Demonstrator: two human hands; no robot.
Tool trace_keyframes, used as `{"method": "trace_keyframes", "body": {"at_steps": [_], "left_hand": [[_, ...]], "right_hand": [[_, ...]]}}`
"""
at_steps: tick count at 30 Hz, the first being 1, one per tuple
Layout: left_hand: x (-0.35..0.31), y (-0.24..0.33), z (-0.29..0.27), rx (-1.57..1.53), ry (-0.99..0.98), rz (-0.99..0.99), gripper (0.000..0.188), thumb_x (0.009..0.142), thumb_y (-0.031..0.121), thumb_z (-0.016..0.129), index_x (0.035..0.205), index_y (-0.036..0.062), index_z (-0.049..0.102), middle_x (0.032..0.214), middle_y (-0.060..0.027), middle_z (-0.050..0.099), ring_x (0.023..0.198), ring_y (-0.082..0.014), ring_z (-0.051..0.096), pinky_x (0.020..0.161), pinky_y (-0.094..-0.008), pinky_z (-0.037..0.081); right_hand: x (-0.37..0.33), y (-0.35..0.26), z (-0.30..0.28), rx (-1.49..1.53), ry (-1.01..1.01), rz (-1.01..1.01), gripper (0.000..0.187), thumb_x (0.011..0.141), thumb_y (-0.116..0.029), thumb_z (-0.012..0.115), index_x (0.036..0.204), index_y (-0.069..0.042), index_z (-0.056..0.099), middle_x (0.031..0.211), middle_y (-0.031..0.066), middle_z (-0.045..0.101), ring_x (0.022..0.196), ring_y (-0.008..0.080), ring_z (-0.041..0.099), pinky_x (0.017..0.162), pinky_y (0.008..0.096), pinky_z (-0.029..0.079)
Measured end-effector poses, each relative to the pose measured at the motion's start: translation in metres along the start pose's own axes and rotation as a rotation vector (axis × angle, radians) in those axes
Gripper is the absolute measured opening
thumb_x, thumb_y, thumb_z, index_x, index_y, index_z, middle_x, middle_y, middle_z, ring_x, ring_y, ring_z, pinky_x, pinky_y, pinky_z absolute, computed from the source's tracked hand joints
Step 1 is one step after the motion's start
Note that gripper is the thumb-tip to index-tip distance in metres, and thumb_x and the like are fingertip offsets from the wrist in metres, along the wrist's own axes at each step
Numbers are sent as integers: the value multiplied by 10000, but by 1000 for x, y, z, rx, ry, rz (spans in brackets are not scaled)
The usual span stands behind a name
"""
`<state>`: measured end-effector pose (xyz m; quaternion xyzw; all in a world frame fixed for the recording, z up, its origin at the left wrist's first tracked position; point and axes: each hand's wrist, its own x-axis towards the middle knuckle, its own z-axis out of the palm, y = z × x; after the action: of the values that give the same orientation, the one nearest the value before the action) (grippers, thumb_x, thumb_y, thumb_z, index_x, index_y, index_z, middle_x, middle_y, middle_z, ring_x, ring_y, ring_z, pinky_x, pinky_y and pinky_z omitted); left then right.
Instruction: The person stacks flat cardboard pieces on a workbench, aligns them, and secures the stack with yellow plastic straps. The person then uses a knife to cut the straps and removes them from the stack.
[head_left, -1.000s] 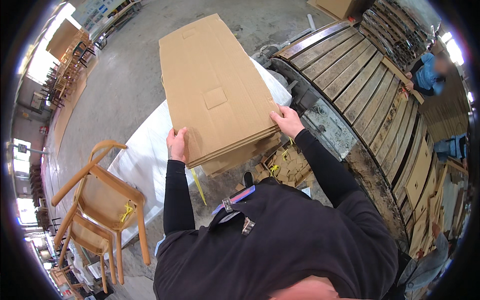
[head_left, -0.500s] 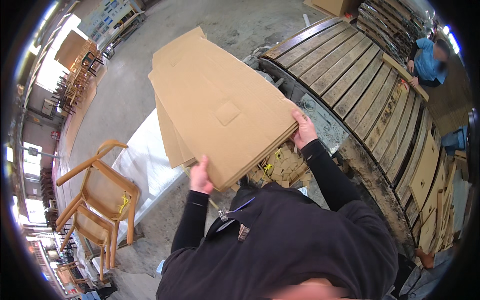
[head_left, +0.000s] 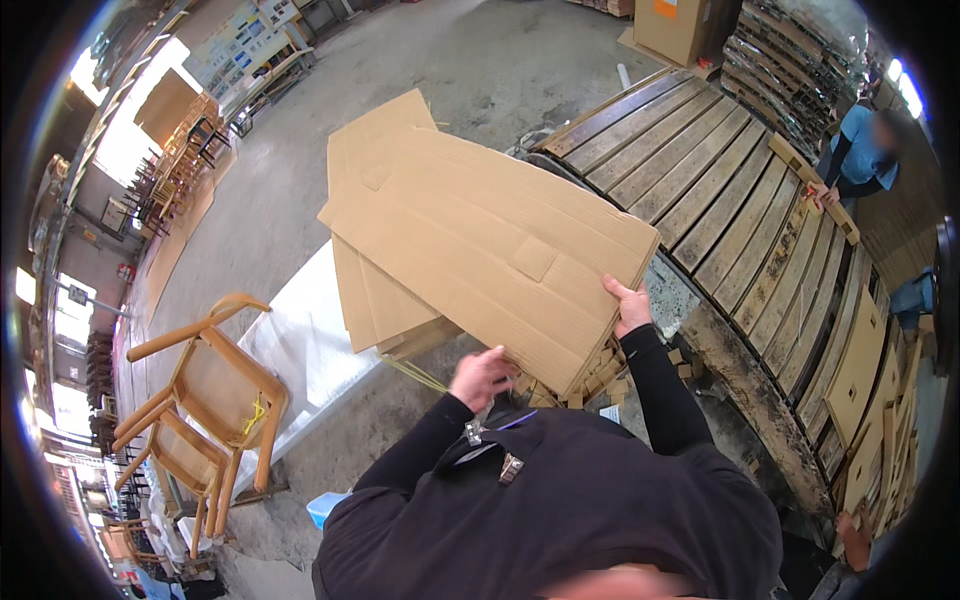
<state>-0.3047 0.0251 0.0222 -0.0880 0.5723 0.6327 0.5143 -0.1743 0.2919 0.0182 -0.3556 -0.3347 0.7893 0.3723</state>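
Note:
A flat stack of brown cardboard sheets (head_left: pixel 470 220) slants across the middle, its near right corner raised toward me. My right hand (head_left: pixel 630 305) grips that corner, thumb on top and fingers beneath. By the near left edge, my left hand (head_left: pixel 483 378) has its fingers apart and holds nothing; whether it touches the edge I cannot tell. More cardboard sheets (head_left: pixel 375 295) lie under the stack at another angle, on a surface with a white covering (head_left: pixel 305 320). Yellow strapping (head_left: pixel 415 372) sticks out beside them.
Wooden chairs (head_left: pixel 225 375) with a yellow tie stand at left. A slatted wooden platform (head_left: pixel 740 190) curves along the right, where another person (head_left: pixel 860 150) works. Small cardboard pieces (head_left: pixel 597 375) lie below the stack. A large carton (head_left: pixel 672 28) stands at the back.
The cardboard stack has moved right and turned, uncovering more of the sheets beneath. My left hand has come off its edge and opened; my right hand keeps its hold.

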Motion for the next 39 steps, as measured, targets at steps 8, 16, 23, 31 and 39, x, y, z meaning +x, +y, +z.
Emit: {"method": "trace_keyframes", "body": {"at_steps": [8, 16, 23, 31, 39], "left_hand": [[23, 241, -157, 600, 855, 1387, 759, 863, 295, 703, 1405, -66, 313, 1432, -234, 361, 1364, -313, 325, 1131, -401, 243], [43, 426, -208, 88, 406, 1295, 438, 1001, 429, 478, 1217, 51, 522, 1183, -46, 556, 1099, -149, 494, 946, -304, 379], [17, 445, -224, -60, 415, 1642, 402, 1029, 391, 429, 1144, 34, 573, 1097, -30, 589, 1002, -133, 530, 883, -276, 408], [58, 415, -274, -150, 505, 1516, 523, 1030, 448, 379, 1201, -14, 556, 1172, -73, 578, 1082, -159, 505, 960, -316, 377], [111, 410, -294, 27, 467, 1488, 468, 1025, 404, 389, 1157, -7, 571, 1147, -71, 586, 1076, -170, 511, 941, -332, 393]], "right_hand": [[-11, -112, 15, -244, -190, -572, 652, 725, 0, 773, 1298, -28, 462, 1167, 93, 612, 1055, 223, 604, 898, 344, 488], [-15, -158, 62, -325, -409, -873, 732, 701, -179, 855, 1288, -8, 453, 1143, 94, 602, 1047, 193, 594, 895, 326, 467], [36, -132, 71, -524, -73, -1155, 784, 756, -460, 803, 1271, 13, 449, 1148, 81, 578, 1062, 181, 553, 910, 332, 439], [79, -44, 87, -532, -107, -906, 738, 791, -515, 751, 1230, 20, 493, 1148, 84, 580, 1065, 182, 543, 904, 331, 431], [98, -37, 104, -514, -35, -857, 607, 820, -458, 741, 1148, 18, 555, 1052, 67, 629, 970, 170, 584, 838, 324, 458]]}}
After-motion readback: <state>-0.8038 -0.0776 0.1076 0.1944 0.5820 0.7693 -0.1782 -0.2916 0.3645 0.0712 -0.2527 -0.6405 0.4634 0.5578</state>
